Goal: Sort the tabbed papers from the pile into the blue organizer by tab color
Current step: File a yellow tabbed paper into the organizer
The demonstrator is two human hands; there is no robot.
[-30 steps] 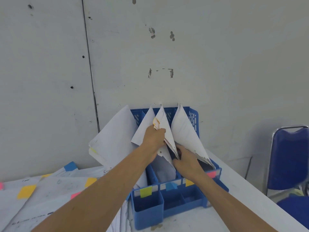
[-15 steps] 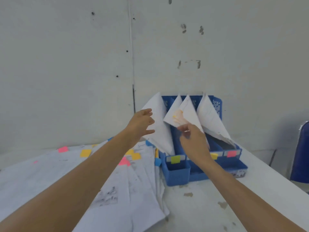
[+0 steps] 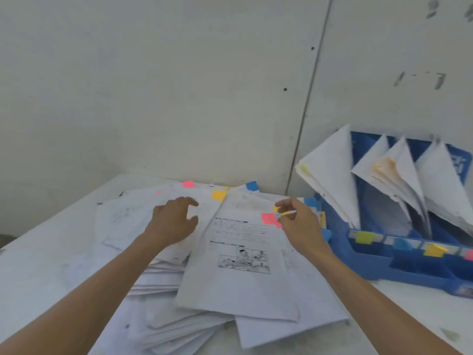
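Pile (image 3: 158, 316): by bench's far edge, just beside blue organizer (image 3: 414, 265).
Writing: top sheet (image 3: 240, 290) print too blurred to read.
Left hand (image 3: 174, 224): fingers relaxed over pile.
Right hand (image 3: 299, 224): fingers pinch top sheet at pink tab (image 3: 268, 218).
Change: both hands have left the organizer.

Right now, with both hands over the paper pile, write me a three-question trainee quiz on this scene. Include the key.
1. True or false: the blue organizer stands to the right of the paper pile.
2. The tab at the corner of the top sheet, the one with the drawing, is: A pink, B green, C purple.
3. Which hand is nearer the organizer?
Key: 1 true. 2 A. 3 the right hand; the left hand is farther off.
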